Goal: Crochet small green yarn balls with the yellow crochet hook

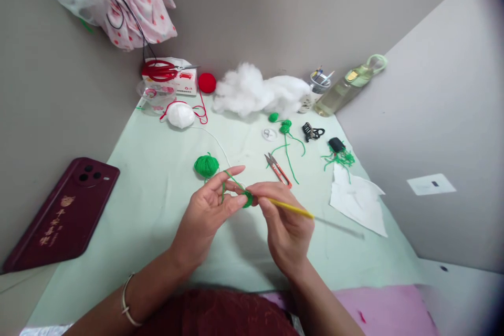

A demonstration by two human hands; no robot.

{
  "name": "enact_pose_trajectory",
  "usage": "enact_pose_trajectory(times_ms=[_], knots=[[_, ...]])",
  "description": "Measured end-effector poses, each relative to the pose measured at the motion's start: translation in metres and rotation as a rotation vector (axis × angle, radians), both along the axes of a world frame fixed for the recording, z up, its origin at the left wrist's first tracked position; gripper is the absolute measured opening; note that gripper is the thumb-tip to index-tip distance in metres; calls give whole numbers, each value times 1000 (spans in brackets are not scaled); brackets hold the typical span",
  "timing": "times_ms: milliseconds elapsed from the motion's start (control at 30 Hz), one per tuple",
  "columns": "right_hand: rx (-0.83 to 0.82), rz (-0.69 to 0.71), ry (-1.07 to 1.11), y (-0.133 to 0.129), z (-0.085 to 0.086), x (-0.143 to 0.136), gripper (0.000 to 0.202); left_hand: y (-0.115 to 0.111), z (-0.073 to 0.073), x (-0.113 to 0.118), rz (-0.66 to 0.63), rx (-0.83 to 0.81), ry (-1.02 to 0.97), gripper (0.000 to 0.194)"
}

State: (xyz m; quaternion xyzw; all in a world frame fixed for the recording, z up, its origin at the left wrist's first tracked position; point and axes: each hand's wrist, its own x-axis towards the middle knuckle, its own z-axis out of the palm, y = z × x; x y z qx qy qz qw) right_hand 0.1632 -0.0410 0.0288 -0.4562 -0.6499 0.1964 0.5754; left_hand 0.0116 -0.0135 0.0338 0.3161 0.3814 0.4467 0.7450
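Between the thumb and fingers of my left hand [208, 205] is a small piece of green crochet [247, 199]. Green yarn runs over its raised index finger. My right hand [289, 226] is closed around a crochet hook [291, 208] with a yellow grip, its metal end pointing out to the right. The hook's tip is hidden by my fingers at the crochet piece. Just beyond my left hand lies a ball of green yarn [206, 166]. Orange-handled thread snips [279, 170] rest on the table beyond my right hand.
White stuffing [255, 92] lies at the back, beside a red yarn ball [207, 83] and a pen cup [315, 92]. A green bottle [350, 86] leans at the right wall. White yarn [180, 114], a black hair claw [313, 132] and a dark red phone [65, 210] are around.
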Motion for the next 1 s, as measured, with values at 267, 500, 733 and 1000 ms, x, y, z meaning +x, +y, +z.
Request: enact_pose_trajectory(times_ms=[267,500,733,1000], knots=[[-61,-21,180,-2,-1,9,26,9,3,-5,-93,-215,-181,32],[-242,128,415,4,-2,9,16,5,-3,-1,-80,15,24,36],[-315,184,576,3,1,13,21,4,2,-7,-88,30,69,34],[22,46,-132,-9,1,12,28,2,1,-5,3,142,222,34]])
